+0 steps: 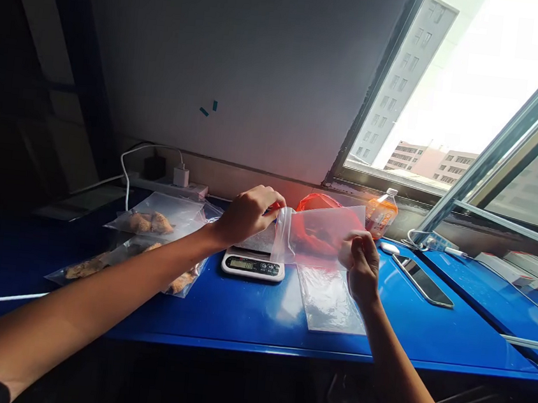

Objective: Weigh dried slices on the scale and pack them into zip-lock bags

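Note:
Stretched sideways between my hands is a translucent plastic zip bag (pixel 318 232), with no contents visible in it. My left hand (pixel 251 209) pinches its zip end at the upper left corner. My right hand (pixel 361 262) grips the opposite end with curled fingers, slightly smeared. Behind and below my left hand stands a white digital kitchen scale (pixel 252 269), its platform partly covered by the hand and bag. A red plastic bag (pixel 317 201) shows behind and through the zip bag. Flat on the table beneath lies a stack of clear bags (pixel 330 304).
Several clear bags with brown, crumbly-looking pieces (pixel 151 222) lie left of the scale, partly behind my left forearm. A phone (pixel 423 282), an orange drink bottle (pixel 382 213) and white boxes (pixel 505 269) are on the right. The blue table (pixel 256 322) ends in front.

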`<state>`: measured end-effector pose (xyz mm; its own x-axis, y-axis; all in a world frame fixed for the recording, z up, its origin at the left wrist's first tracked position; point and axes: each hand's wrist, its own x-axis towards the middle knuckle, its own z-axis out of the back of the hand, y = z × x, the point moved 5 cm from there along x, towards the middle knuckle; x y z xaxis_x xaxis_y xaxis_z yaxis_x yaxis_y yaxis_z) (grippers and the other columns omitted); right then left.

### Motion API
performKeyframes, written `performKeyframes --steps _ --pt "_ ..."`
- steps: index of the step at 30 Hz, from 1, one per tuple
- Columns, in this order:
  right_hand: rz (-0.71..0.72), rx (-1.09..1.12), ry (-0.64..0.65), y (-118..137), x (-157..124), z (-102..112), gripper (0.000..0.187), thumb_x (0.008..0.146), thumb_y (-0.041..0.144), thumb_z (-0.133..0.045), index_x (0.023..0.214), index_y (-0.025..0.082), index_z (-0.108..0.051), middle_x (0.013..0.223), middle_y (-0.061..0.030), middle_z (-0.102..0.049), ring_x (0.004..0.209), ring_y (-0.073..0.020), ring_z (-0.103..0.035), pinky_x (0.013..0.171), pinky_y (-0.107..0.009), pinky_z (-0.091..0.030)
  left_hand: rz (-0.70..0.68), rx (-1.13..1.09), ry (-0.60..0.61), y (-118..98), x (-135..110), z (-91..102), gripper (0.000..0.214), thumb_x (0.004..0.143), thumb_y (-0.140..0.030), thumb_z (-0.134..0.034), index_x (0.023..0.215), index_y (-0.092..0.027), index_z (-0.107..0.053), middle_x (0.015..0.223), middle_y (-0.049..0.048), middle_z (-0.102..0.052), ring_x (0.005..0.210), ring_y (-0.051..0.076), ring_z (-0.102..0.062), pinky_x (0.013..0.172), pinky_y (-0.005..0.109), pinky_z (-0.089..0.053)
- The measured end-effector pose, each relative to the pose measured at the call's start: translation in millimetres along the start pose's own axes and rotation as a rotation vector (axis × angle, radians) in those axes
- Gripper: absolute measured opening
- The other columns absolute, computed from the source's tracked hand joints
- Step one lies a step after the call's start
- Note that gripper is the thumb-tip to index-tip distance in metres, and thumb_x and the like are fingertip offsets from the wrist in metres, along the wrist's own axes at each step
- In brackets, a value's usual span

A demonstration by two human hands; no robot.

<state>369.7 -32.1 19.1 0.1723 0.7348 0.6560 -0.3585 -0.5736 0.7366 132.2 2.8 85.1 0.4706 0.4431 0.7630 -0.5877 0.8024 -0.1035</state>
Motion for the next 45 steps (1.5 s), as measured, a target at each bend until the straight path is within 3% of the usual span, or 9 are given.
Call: performKeyframes --steps 3,6,12,19,25,31,35,39,45 --pt "-0.066 0.168 -0.053 3.8 -12.9 -2.2 0.031 0.087 0.054 -0.049 0.079 0.024 -0.054 0.055 0.006 -0.034 0.045 -0.0108 -0.031 0.045 -0.024 -0.027 0.108 -0.054 -0.123 8.0 0.8 12.8 0.01 0.086 -0.018 -0.054 0.088 -0.018 -0.063 0.088 0.0043 -0.068 0.082 0.017 -0.062 0.079 0.03 -0.05" --pt "-0.142 0.205 0.136 10.0 -26.6 -4.6 0.028 0.086 0.048 -0.057 0.08 0.021 -0.062 0.052 0.0045 -0.042 0.047 -0.0111 -0.038 0.046 -0.025 -0.031 0.262 -0.214 -0.192 17.6 -2.5 26.6 0.01 0.085 -0.022 -0.056 0.088 -0.017 -0.064 0.088 0.0036 -0.069 0.079 0.015 -0.064 0.071 0.026 -0.051" --pt "-0.103 -0.005 0.211 61.5 -20.5 9.8 0.029 0.086 0.046 -0.058 0.097 0.02 -0.067 0.077 -0.0028 -0.064 0.071 -0.0152 -0.057 0.062 -0.027 -0.043 0.219 -0.526 0.102 -5.8 -15.0 34.8 0.01 0.081 -0.024 -0.063 0.087 -0.016 -0.063 0.081 0.0013 -0.067 0.075 0.014 -0.065 0.07 0.026 -0.053" --pt "0.01 -0.08 0.596 115.6 -12.4 -71.6 0.023 0.085 0.037 -0.058 0.078 0.016 -0.063 0.069 -0.0009 -0.059 0.063 -0.0107 -0.05 0.055 -0.025 -0.037 0.223 -0.671 0.198 -39.1 -26.8 47.0 0.015 0.084 -0.031 -0.063 0.092 -0.017 -0.062 0.082 0.0013 -0.067 0.074 0.013 -0.064 0.066 0.025 -0.053" --pt "-0.028 0.046 0.349 102.5 -2.4 -75.9 0.022 0.085 0.036 -0.057 0.074 0.016 -0.057 0.062 0.0017 -0.052 0.056 -0.0091 -0.046 0.051 -0.024 -0.036 0.561 -0.726 0.326 -11.5 -64.5 67.7 0.05 0.095 -0.057 -0.031 0.103 -0.018 -0.061 0.081 0.0058 -0.067 0.069 0.017 -0.062 0.063 0.03 -0.052" --pt "-0.112 0.159 0.301 81.4 -11.5 -77.8 0.024 0.085 0.039 -0.056 0.075 0.018 -0.055 0.057 0.0033 -0.051 0.051 -0.0088 -0.046 0.048 -0.023 -0.036 0.661 -0.54 0.281 -3.4 -91.1 75.1 0.026 0.086 -0.044 -0.056 0.085 -0.019 -0.063 0.073 0.0013 -0.065 0.067 0.015 -0.059 0.062 0.027 -0.05" --pt "-0.046 0.045 0.277 80.4 -18.3 -74.5 0.021 0.086 0.039 -0.053 0.078 0.019 -0.054 0.064 0.0006 -0.054 0.056 -0.012 -0.051 0.052 -0.026 -0.039 0.591 -0.452 0.23 -7.9 -89.1 75.0 0.022 0.086 -0.038 -0.054 0.078 -0.019 -0.061 0.066 -0.0011 -0.062 0.06 0.013 -0.056 0.058 0.025 -0.046" --pt "0.297 -0.311 0.116 112.3 -21.3 -69.4 0.027 0.08 0.024 -0.058 0.106 0.019 -0.052 0.096 -0.0086 -0.064 0.089 -0.0218 -0.059 0.075 -0.036 -0.046 0.411 -0.256 0.192 -19.3 -79.6 75.9 0.017 0.084 -0.027 -0.05 0.072 -0.019 -0.058 0.058 -0.0037 -0.055 0.052 0.01 -0.048 0.049 0.023 -0.037" --pt "0.527 -0.455 0.56 146.9 -37.0 -108.4 0.027 0.081 0.008 -0.048 0.105 0.021 -0.047 0.103 -0.0057 -0.066 0.096 -0.0216 -0.057 0.086 -0.039 -0.04 -0.017 0.034 0.123 -48.8 -70.8 71.8 0.018 0.086 -0.019 -0.048 0.071 -0.016 -0.058 0.061 -0.0022 -0.053 0.054 0.01 -0.047 0.054 0.024 -0.037"
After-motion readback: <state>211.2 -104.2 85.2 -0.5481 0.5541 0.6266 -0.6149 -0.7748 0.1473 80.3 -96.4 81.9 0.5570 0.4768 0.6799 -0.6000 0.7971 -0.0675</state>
